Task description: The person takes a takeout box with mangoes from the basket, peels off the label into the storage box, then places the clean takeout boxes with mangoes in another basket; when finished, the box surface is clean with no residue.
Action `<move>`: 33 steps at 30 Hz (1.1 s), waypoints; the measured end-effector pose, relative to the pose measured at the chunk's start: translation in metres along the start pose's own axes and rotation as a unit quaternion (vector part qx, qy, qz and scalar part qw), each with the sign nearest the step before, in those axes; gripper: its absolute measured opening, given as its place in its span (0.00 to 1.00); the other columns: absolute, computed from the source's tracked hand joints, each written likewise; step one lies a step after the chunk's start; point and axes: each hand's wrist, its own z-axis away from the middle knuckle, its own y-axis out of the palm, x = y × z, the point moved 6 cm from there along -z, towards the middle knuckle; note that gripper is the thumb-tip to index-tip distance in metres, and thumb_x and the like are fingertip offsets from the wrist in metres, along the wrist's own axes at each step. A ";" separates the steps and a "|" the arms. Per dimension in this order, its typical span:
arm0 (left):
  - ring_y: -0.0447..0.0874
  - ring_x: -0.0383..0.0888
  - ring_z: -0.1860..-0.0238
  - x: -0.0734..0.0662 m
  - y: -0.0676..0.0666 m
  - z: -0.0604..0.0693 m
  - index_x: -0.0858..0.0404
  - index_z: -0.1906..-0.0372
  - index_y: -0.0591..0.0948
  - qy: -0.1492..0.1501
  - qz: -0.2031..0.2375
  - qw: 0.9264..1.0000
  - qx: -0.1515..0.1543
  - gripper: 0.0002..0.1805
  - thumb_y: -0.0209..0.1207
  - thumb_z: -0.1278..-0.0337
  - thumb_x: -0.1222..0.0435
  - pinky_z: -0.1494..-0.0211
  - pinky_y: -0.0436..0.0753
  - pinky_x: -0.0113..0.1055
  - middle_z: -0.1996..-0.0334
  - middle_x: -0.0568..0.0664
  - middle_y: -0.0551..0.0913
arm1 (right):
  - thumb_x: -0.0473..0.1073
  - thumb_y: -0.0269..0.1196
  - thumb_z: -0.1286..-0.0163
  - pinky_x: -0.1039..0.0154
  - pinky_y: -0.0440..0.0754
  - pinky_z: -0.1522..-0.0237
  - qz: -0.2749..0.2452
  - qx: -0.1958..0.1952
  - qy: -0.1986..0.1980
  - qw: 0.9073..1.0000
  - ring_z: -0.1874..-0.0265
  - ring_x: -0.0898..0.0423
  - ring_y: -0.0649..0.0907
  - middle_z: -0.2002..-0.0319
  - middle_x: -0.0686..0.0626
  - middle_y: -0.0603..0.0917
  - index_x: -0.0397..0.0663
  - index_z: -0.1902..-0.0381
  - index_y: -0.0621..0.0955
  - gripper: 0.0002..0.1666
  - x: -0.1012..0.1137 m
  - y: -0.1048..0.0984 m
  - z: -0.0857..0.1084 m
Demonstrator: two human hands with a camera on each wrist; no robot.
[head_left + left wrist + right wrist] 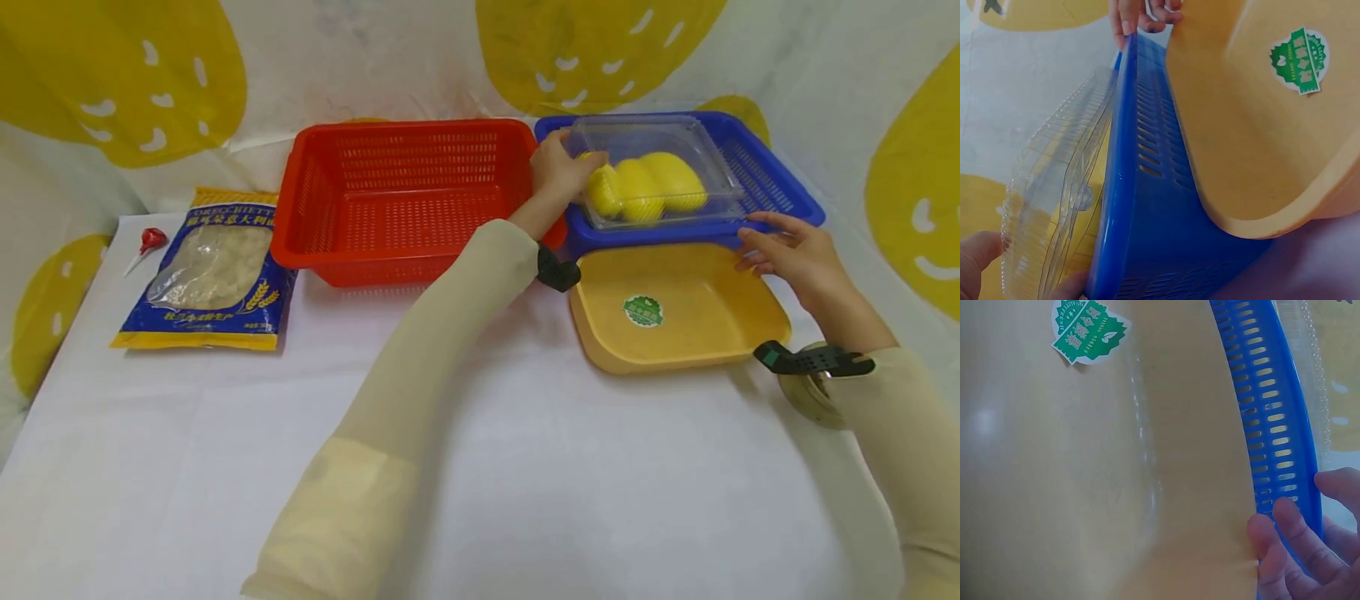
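Observation:
My left hand point(562, 171) grips the left end of a clear plastic box point(720, 171), with the thumb and a finger on either side of its edge in the left wrist view. Several rounded yellow pieces point(671, 182) show through the box; their kind is unclear. The box lies tilted across the top of a blue plastic basket point(783, 179), partly inside its rim. At the basket's front right, my right hand point(802, 254) holds the rim, fingers on both sides of it point(1310, 544). Its fingertips are also close to the yellow basin point(675, 350).
The yellow basin, with a green sticker point(643, 312), stands against the blue basket's front. Left of them is a red basket point(405, 200). Farther left lie a blue pasta bag point(213, 275) and a red lollipop point(153, 240). A roll of tape point(813, 400) sits by the right forearm.

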 end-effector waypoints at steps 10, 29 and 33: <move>0.85 0.39 0.68 0.004 0.003 -0.006 0.50 0.32 0.70 -0.038 0.016 0.999 0.022 0.36 0.68 0.46 0.49 0.71 0.83 0.25 0.39 0.41 0.75 | 0.45 0.60 0.28 0.74 0.80 0.75 0.022 0.003 -0.004 1.000 0.78 0.65 0.85 0.76 0.64 0.86 0.60 0.49 0.74 0.12 0.003 0.001 0.000; 0.88 0.44 0.60 0.012 0.008 -0.008 0.57 0.32 0.72 0.053 0.057 0.990 0.121 0.36 0.70 0.47 0.58 0.61 0.84 0.25 0.30 0.43 0.67 | 0.49 0.60 0.29 0.75 0.80 0.74 0.048 -0.012 0.003 0.999 0.78 0.66 0.85 0.76 0.65 0.85 0.55 0.44 0.73 0.18 -0.002 -0.001 -0.002; 0.79 0.41 0.42 0.014 0.008 -0.005 0.59 0.31 0.71 0.097 0.016 0.980 0.171 0.37 0.70 0.47 0.58 0.50 0.80 0.24 0.31 0.45 0.68 | 0.49 0.60 0.29 0.75 0.80 0.74 0.047 -0.012 0.005 0.999 0.79 0.66 0.85 0.77 0.66 0.85 0.56 0.45 0.73 0.17 -0.001 0.000 -0.001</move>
